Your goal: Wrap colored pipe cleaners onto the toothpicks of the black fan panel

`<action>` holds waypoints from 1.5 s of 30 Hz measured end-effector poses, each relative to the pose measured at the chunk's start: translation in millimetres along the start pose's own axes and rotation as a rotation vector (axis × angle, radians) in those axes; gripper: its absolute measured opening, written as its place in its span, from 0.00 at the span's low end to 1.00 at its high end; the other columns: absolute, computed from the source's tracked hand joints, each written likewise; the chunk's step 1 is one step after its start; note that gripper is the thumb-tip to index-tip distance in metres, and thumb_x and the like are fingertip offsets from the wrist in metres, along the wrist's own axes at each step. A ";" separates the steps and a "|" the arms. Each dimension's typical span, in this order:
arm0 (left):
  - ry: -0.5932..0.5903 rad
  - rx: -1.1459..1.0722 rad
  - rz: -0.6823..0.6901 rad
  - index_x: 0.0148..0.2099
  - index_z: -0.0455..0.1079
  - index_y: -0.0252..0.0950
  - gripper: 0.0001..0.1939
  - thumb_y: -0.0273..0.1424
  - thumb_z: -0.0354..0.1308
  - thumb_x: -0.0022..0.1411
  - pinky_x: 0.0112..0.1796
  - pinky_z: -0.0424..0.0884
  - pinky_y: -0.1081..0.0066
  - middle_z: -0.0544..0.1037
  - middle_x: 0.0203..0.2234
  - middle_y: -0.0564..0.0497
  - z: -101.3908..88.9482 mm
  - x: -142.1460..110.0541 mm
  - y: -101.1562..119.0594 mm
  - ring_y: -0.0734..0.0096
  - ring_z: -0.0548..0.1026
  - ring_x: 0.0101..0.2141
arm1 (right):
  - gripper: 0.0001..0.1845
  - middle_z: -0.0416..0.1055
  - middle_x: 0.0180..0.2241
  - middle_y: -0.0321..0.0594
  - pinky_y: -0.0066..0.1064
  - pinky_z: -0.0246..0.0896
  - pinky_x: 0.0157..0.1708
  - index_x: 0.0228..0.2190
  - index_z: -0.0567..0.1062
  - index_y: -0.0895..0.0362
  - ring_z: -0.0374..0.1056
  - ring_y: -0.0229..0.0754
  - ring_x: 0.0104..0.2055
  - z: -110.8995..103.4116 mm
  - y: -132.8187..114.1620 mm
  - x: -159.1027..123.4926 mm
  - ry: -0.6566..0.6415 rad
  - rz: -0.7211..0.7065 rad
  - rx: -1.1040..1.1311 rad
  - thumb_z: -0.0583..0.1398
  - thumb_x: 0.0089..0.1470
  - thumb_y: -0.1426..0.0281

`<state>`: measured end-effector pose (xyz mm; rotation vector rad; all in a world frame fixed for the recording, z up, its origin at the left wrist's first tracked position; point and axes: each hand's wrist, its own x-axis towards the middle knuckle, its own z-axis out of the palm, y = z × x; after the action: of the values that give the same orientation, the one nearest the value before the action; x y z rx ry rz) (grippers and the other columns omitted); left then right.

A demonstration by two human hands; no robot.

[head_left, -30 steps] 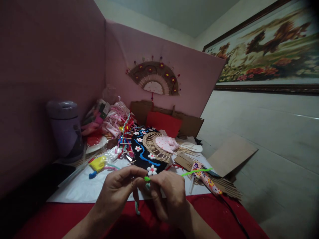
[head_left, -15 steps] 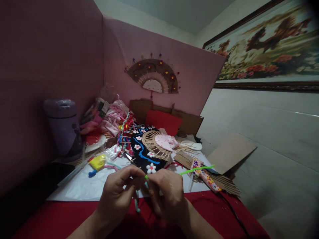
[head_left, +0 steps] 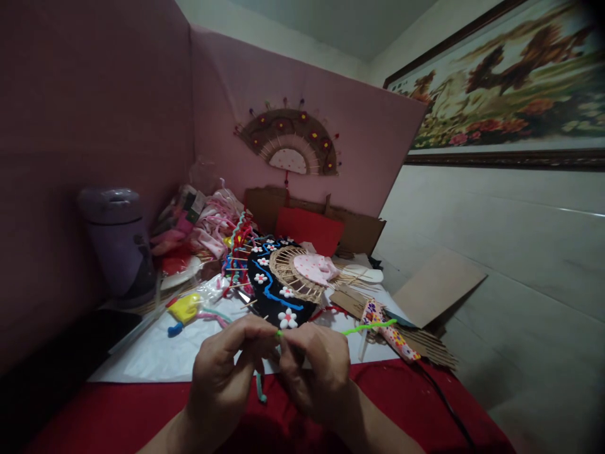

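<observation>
My left hand (head_left: 231, 372) and my right hand (head_left: 314, 372) meet low in the middle, fingertips pinched together. Between them shows a small bit of a bright green pipe cleaner (head_left: 368, 328), whose long end sticks out to the right past my right hand. A teal pipe cleaner (head_left: 260, 388) hangs below my left fingers; whether they hold it I cannot tell. Just beyond my hands lies a black fan (head_left: 265, 309) with white clay flowers (head_left: 287, 319), a blue wavy line, thin wooden sticks and a pink dotted centre (head_left: 314, 269).
A purple tumbler (head_left: 116, 246) stands at the left. Near it are a yellow clay packet (head_left: 185, 308) and a heap of pink pipe cleaners (head_left: 220, 217). Flowered cloth (head_left: 392, 334) and cardboard (head_left: 439, 293) lie at right. Another fan (head_left: 288, 142) hangs on the pink panel behind.
The free end of the green pipe cleaner has dipped slightly and reaches less far right. Both hands stay pinched together in nearly the same place.
</observation>
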<state>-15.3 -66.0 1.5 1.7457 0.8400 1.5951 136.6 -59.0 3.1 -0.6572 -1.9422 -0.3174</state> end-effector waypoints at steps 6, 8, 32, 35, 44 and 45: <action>-0.115 -0.340 -0.229 0.30 0.74 0.35 0.05 0.28 0.58 0.56 0.20 0.69 0.79 0.74 0.20 0.53 -6.5 6.4 4.2 0.76 0.71 0.20 | 0.07 0.70 0.25 0.35 0.27 0.59 0.29 0.35 0.68 0.57 0.66 0.35 0.26 -8.1 -0.2 5.7 -0.033 0.048 0.154 0.53 0.54 0.76; -0.183 -0.465 -0.317 0.29 0.73 0.34 0.05 0.30 0.60 0.55 0.17 0.68 0.78 0.75 0.19 0.52 -8.5 9.2 1.2 0.76 0.70 0.18 | 0.07 0.70 0.24 0.34 0.26 0.59 0.28 0.34 0.68 0.57 0.65 0.34 0.26 -9.8 0.1 8.1 -0.054 0.043 0.207 0.54 0.53 0.77; -0.085 -0.078 -0.023 0.29 0.72 0.35 0.05 0.24 0.56 0.56 0.19 0.68 0.79 0.72 0.18 0.54 -4.8 3.7 1.5 0.77 0.70 0.18 | 0.08 0.68 0.25 0.38 0.30 0.54 0.27 0.34 0.68 0.60 0.63 0.36 0.27 -6.3 -3.2 2.4 -0.088 0.000 0.239 0.53 0.50 0.79; -0.045 0.037 0.060 0.27 0.71 0.35 0.07 0.24 0.55 0.56 0.19 0.66 0.80 0.71 0.18 0.54 -5.2 2.2 1.5 0.78 0.68 0.18 | 0.11 0.68 0.26 0.38 0.30 0.53 0.26 0.37 0.68 0.60 0.62 0.37 0.27 -5.9 -3.9 2.1 -0.112 -0.020 0.210 0.53 0.50 0.79; -0.092 -0.066 0.025 0.32 0.73 0.35 0.07 0.24 0.54 0.58 0.20 0.69 0.80 0.74 0.20 0.53 -5.0 4.6 0.1 0.76 0.72 0.19 | 0.09 0.68 0.24 0.38 0.30 0.52 0.25 0.34 0.68 0.59 0.63 0.38 0.26 -5.0 1.8 2.7 -0.079 -0.009 0.155 0.54 0.50 0.80; -0.098 -0.062 0.027 0.32 0.72 0.35 0.07 0.24 0.53 0.58 0.20 0.69 0.80 0.74 0.20 0.53 -5.2 4.7 -0.2 0.76 0.72 0.19 | 0.09 0.68 0.24 0.38 0.31 0.52 0.25 0.34 0.68 0.59 0.63 0.38 0.25 -4.7 2.6 2.1 -0.081 -0.013 0.148 0.54 0.50 0.80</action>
<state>-20.1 -62.1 4.5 1.7819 0.7160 1.5235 140.9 -58.5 6.9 -0.5681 -2.0258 -0.1548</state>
